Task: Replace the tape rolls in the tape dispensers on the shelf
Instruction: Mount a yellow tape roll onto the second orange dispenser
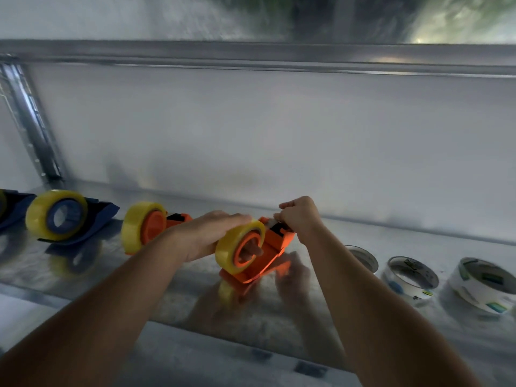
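Note:
An orange tape dispenser (268,255) with a yellow tape roll (238,241) on its hub is held just above the metal shelf (167,297). My left hand (206,236) grips the dispenser from the left, behind the roll, with a finger showing through the hub. My right hand (300,216) pinches at the dispenser's cutter end, fingers curled on the tape end there. A second orange dispenser (156,230) with a yellow roll stands to the left. Further left is a blue dispenser (67,219) with a yellow roll.
Three used white tape cores (410,280) lie on the shelf at the right. Another blue dispenser (8,208) is cut off at the left edge. A metal upright (30,124) stands at the back left, and an upper shelf (251,55) runs overhead.

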